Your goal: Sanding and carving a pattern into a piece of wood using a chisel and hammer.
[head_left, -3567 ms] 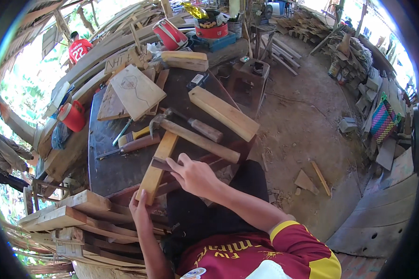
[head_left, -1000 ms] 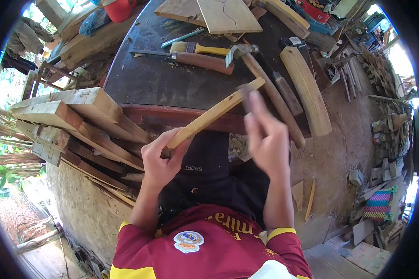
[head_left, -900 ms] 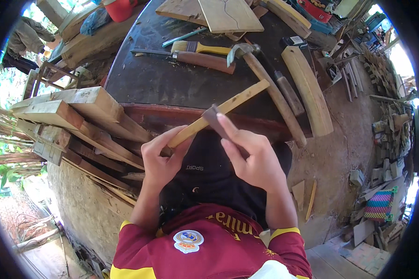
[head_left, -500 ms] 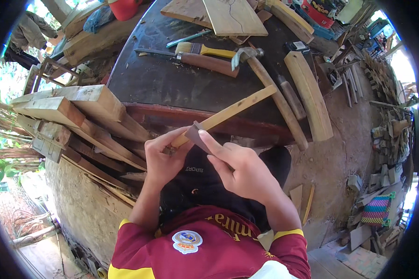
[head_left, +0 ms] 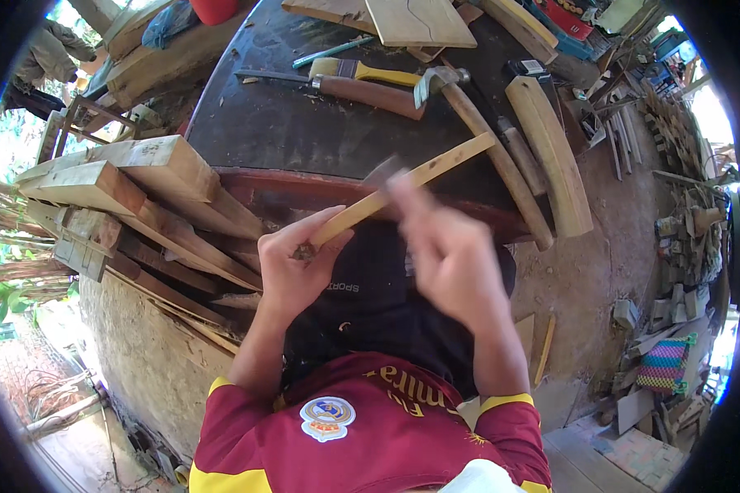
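My left hand (head_left: pixel 294 256) is closed round the near end of a narrow wooden strip (head_left: pixel 450 164), which slants up to the right over the table's front edge. My right hand (head_left: pixel 450 246), smeared by motion, presses a folded brown piece of sandpaper (head_left: pixel 384 173) against the strip about midway along. The strip's far end reaches over the handle of a claw hammer (head_left: pixel 493 168) lying on the table. Palm and fingers cover the strip's near end in part.
On the dark table (head_left: pixel 279 135) lie a wood-handled chisel (head_left: pixel 370 94), a yellow-handled brush (head_left: pixel 378 74), a teal pencil (head_left: pixel 329 51), boards (head_left: pixel 419 23) and a curved wood block (head_left: pixel 551 156). Thick timber pieces (head_left: pixel 156 168) are stacked at the left. Scrap wood lines the right side.
My right hand has slid the sandpaper up and right along the strip, away from my left hand. The left hand keeps its hold; the view has shifted slightly.
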The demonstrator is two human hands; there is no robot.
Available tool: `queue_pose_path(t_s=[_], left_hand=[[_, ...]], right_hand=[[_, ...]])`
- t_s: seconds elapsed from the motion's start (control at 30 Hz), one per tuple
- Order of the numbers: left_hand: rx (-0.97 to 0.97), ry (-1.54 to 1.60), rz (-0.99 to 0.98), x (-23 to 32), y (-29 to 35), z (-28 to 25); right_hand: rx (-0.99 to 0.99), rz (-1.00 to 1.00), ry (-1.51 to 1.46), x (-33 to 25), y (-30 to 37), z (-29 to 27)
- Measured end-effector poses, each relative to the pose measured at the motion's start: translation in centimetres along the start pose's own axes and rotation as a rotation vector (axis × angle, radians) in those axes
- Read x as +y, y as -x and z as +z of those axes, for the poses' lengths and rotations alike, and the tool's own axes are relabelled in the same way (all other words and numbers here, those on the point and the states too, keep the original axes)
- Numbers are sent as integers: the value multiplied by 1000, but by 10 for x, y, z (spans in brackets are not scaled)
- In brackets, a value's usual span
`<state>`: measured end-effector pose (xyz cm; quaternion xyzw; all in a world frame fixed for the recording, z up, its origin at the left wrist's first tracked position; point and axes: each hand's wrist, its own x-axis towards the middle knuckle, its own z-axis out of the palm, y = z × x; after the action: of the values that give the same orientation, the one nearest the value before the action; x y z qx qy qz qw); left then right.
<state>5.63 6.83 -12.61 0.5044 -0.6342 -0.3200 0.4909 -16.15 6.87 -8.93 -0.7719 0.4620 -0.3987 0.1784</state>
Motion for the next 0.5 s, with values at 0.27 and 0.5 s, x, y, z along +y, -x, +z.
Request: queue_pose_path(t_s=[0.27, 0.5], left_hand=[[-34, -26, 2, 0, -3, 0], [86, -277, 373, -9, -8, -5]], right_hand=[[-240, 120, -266, -28, 12, 7], [1, 71, -158, 3, 9, -2]])
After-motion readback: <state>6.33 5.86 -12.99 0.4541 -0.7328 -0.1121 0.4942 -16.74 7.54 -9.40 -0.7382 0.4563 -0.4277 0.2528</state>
